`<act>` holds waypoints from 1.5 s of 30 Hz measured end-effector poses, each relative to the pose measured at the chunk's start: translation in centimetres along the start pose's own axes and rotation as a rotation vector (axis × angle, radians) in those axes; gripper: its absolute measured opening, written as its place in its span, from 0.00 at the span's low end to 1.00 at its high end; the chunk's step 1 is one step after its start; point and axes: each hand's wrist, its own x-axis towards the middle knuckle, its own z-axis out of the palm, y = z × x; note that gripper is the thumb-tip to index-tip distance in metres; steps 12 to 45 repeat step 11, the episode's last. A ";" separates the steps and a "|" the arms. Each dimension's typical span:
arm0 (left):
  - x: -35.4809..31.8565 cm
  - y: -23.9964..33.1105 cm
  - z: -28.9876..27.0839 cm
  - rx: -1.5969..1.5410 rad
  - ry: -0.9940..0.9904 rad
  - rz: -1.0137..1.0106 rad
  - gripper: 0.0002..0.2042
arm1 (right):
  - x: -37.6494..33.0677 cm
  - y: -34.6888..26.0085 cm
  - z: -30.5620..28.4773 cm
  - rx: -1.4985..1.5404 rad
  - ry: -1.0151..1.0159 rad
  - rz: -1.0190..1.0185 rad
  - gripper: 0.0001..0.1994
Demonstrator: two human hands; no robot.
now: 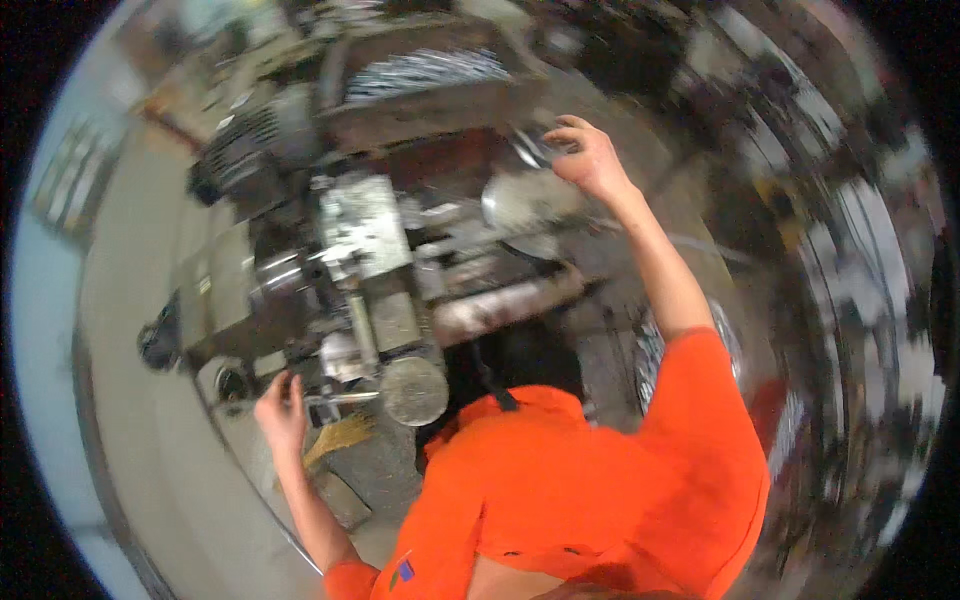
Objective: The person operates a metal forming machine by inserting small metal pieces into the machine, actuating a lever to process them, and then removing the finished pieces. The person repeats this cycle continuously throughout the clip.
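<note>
My left hand (280, 415) is at the near left side of a metalworking machine (365, 225). Its fingers are bent at the outer end of a shiny metal handle (343, 398), which reaches toward a round grey disc (415, 391). My right hand (592, 163) is stretched forward over the far right of the machine. Its fingers are curved and apart, beside shiny metal pieces (528, 150) near a pale rounded part (525, 202). Blur hides whether the fingertips touch those pieces.
A dark metal tray (420, 112) with many shiny metal pieces (430, 72) sits at the far side. A ribbed motor (262, 140) stands at left. Yellow brush bristles (342, 436) lie below my left hand. More shiny pieces (650, 372) are by my right elbow. Blurred shelving fills the right.
</note>
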 end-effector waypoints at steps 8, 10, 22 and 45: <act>1.3 -3.7 7.6 0.017 -0.279 -0.135 0.13 | -27.5 11.9 -10.4 -0.444 -0.143 0.756 0.16; 1.0 -2.7 7.7 0.044 -0.150 -0.053 0.13 | -33.2 17.7 -10.4 -0.512 -0.267 0.706 0.18; 1.8 -2.1 8.4 0.041 -0.166 -0.031 0.13 | -36.5 19.4 -9.7 -0.605 -0.234 0.674 0.15; 1.8 -2.1 8.4 0.041 -0.166 -0.031 0.13 | -36.5 19.4 -9.7 -0.605 -0.234 0.674 0.15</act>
